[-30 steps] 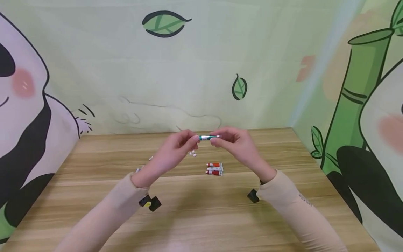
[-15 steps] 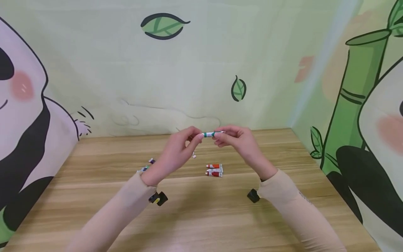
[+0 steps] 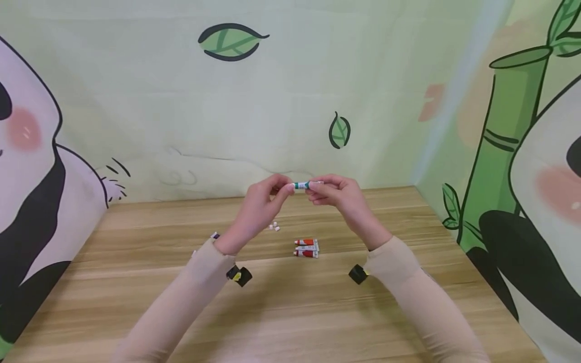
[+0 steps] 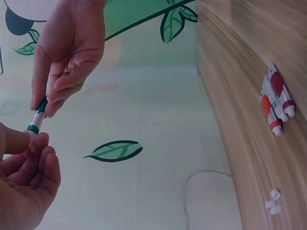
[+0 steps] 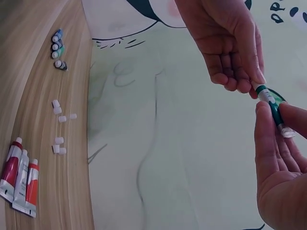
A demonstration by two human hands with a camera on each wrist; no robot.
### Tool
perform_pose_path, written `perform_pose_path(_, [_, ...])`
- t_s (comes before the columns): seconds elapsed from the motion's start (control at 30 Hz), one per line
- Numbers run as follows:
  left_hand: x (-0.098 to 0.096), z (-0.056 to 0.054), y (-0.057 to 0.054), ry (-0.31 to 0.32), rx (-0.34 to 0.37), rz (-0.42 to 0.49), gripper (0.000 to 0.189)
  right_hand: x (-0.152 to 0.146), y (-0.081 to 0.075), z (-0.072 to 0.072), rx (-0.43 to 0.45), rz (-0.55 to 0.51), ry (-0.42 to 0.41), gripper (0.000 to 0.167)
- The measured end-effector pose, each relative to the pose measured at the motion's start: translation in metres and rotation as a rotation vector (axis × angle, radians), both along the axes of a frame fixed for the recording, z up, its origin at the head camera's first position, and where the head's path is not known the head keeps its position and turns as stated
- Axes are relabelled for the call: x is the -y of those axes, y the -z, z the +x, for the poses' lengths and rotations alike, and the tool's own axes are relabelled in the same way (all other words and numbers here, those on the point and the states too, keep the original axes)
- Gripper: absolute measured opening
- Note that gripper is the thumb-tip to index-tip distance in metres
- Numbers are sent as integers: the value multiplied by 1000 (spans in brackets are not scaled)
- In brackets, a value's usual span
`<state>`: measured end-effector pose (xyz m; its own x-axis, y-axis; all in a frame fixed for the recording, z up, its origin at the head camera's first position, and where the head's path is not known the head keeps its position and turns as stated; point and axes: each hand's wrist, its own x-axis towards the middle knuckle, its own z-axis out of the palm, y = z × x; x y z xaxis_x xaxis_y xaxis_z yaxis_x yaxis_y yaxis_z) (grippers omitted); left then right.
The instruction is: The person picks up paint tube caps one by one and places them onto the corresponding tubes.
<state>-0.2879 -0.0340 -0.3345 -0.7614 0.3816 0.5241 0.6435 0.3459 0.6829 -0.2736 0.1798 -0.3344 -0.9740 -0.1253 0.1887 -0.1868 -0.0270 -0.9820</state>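
I see the left hand [image 3: 263, 201] and right hand [image 3: 344, 195] pinching the green tube [image 3: 301, 185], unfinished, I judge — white caps [image 5: 59, 140] lie loose; whether the grouped tubes [image 5: 20, 179] are done, I can't tell.

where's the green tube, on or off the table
Off: the left hand and right hand hold the green tube away from the table in both wrist views.

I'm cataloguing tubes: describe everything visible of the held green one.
The slim tube looks smooth, white with green bands, one end pale and flattened. It is held above the table, roughly level in the head view. The left hand pinches the other end, hiding any cap; the right hand pinches near the flattened end.
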Motion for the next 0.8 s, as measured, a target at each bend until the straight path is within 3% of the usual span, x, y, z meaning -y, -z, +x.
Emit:
perform_pose_path(0.37, [-6, -30, 9, -27, 244, 175, 22, -6, 12, -26, 6, -40, 67, 28])
perform_pose_path(0.6, [-10, -56, 27, -22, 377, 247, 23, -10, 24, -45, 56, -13, 132, 28])
perform_pose_path(0.8, [-15, -74, 42, -76, 465, 247, 23, -8, 38, -65, 133, 30, 199, 29])
